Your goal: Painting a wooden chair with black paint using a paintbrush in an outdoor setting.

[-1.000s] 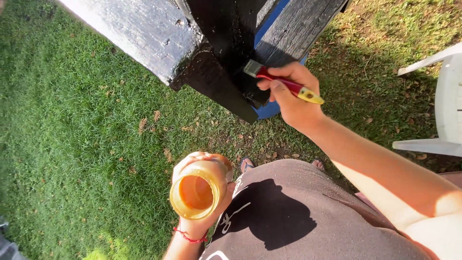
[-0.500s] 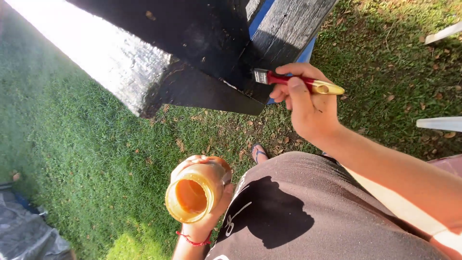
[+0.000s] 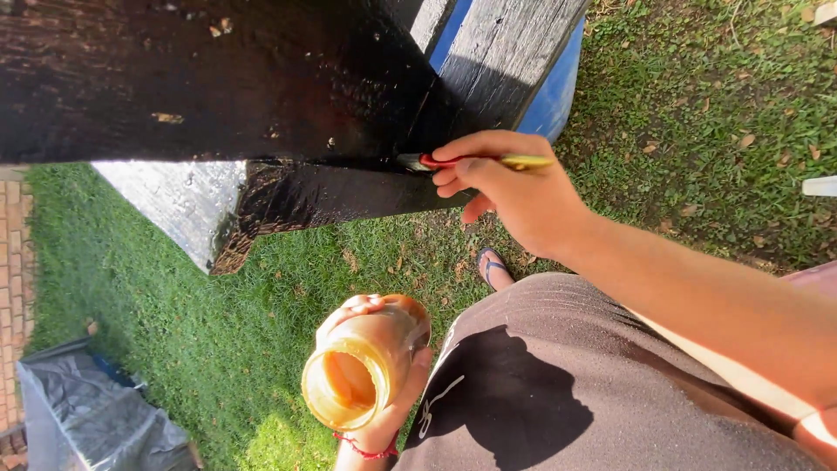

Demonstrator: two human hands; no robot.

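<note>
A broad wooden beam [image 3: 200,78] fills the top of the head view, its upper face coated in glossy black, still wet-looking, with a few leaf bits stuck to it. Its lower end face [image 3: 187,209] is pale grey and only part blackened, the black running ragged along one edge. Behind it stands a grey weathered plank [image 3: 510,52], unpainted and streaked, and between the two a blue barrel [image 3: 554,92] shows in a narrow strip.

Below everything lies grass [image 3: 157,349], sunlit and scattered with dry leaves. A dark grey sheet [image 3: 83,419] lies crumpled at the lower left, beside a strip of brick paving [image 3: 13,262]. The person's brown shorts [image 3: 558,384] take up the lower right, and a foot in a blue sandal [image 3: 493,266] rests on the grass just under the beam.

The right hand [image 3: 514,187] is closed around a paintbrush [image 3: 475,161] with a red and yellow handle, fingers curled over it; the bristles touch the lower edge of the black face, where beam meets plank.

The left hand [image 3: 384,384], a red cord at its wrist, wraps around an open jar [image 3: 357,375], amber-tinted, tipped with its mouth toward the camera, held low above the grass and well apart from the brush.
</note>
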